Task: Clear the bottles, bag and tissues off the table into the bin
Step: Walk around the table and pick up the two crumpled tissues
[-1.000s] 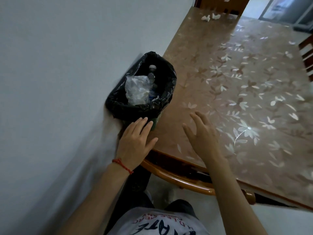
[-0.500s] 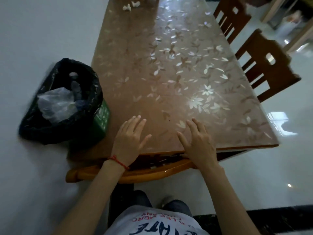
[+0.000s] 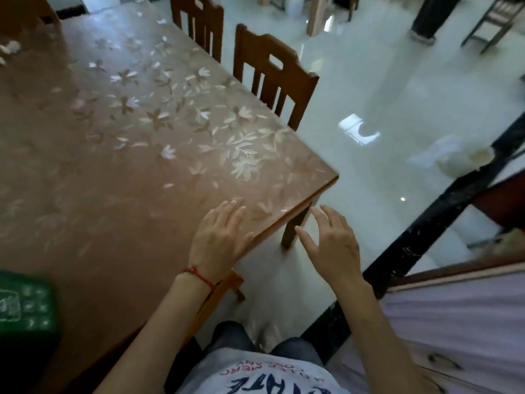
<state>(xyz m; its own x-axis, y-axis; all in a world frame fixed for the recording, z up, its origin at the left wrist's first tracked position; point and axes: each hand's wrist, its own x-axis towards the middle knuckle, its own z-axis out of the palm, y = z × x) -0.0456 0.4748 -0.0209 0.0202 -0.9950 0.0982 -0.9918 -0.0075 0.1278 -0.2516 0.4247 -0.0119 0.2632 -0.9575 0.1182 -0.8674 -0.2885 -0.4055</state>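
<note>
Seen from above, looking down past a white printed shirt. Left hand [image 3: 217, 237], with a red string bracelet [image 3: 200, 276] at the wrist, lying flat with fingers straight on the near corner of the brown tabletop [image 3: 119, 155] covered in glossy, pale-flower-patterned plastic. Right hand [image 3: 331, 247] hovering off the corner over the shiny white tiled floor [image 3: 369, 89], fingers spread and loosely bent, holding nothing. Small crumpled white tissues [image 3: 10, 48] far away at the top left edge of the tabletop, blurred, well apart from both hands. Green plastic bin [image 3: 24, 305] only partly visible at the lower left edge, standing on the tabletop. No bottles or bag visible on the tabletop from here. Two dark wooden chairs [image 3: 272, 75] tucked along the far side.

Judged by appearance: tissues very light, soft and compressible, likely to slide easily on the slick cover. Best taken by pinching each wad from above or sweeping several together into one palm; no care needed for breakage, only against dropping loose scraps on the way to the bin.
</note>
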